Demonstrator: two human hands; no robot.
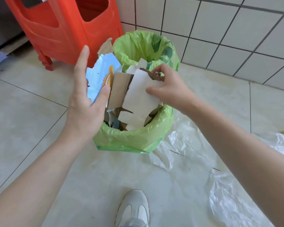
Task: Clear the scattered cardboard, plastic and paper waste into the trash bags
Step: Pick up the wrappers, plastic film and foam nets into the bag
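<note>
A green trash bag [134, 138] stands open on the tiled floor, stuffed with torn cardboard pieces. My left hand [85, 99] is at its left rim, fingers straight, thumb pressing against a torn blue printed cardboard piece [102, 74]. My right hand [169, 86] grips a white and brown cardboard piece [138, 95] from the right, thumb on its white face, fingers curled over its torn top edge. A brown cardboard piece [118, 89] stands between the two.
A second green bag [143, 45] stands open behind the first, against the white tiled wall [236, 30]. A red plastic stool [64, 27] is at back left. Clear plastic sheets [195, 145] lie on the floor to the right. My shoe [134, 208] is below.
</note>
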